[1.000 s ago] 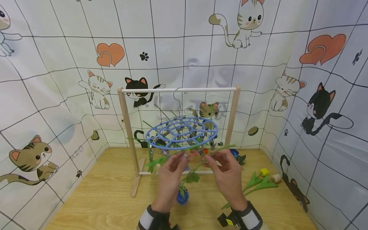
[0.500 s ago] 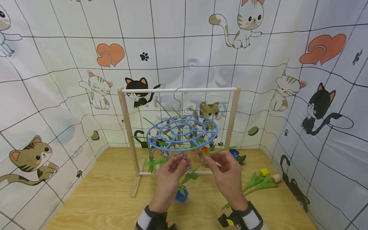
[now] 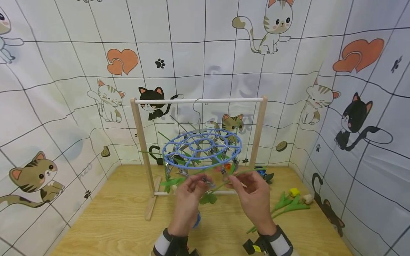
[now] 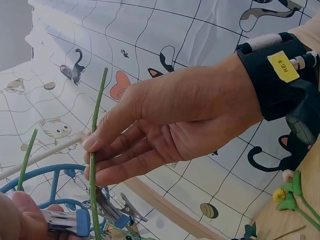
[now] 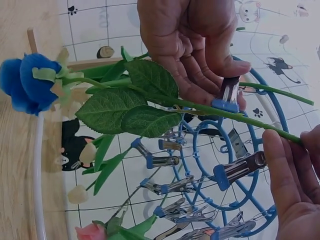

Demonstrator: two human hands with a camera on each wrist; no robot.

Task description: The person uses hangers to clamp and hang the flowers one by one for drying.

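My right hand (image 3: 255,195) pinches the green stem (image 4: 93,175) of an artificial blue rose (image 5: 27,82) between thumb and fingers. The stem slants down leftward in the head view, and the bloom is mostly behind my left wrist. My left hand (image 3: 187,199) pinches a metal clip (image 5: 230,92) with blue tips. In the right wrist view the clip's tip overlaps the stem beyond the leaves (image 5: 107,107); whether it bites the stem I cannot tell. Just above both hands hangs a round blue drying rack (image 3: 201,166), ringed with metal clips.
A wooden stand (image 3: 260,128) with a white top bar (image 3: 166,101) bears the rack. Artificial flowers hang from it, including a pink one (image 5: 91,232). Yellow and white tulips (image 3: 294,202) lie on the table (image 3: 112,213) at right. A dark blue flower (image 3: 262,171) lies behind my right hand.
The clip in my left hand has tipped down toward the stem. The rose's bloom has swung left behind my left wrist, while my right hand stays nearly in place. The rack has shifted slightly.
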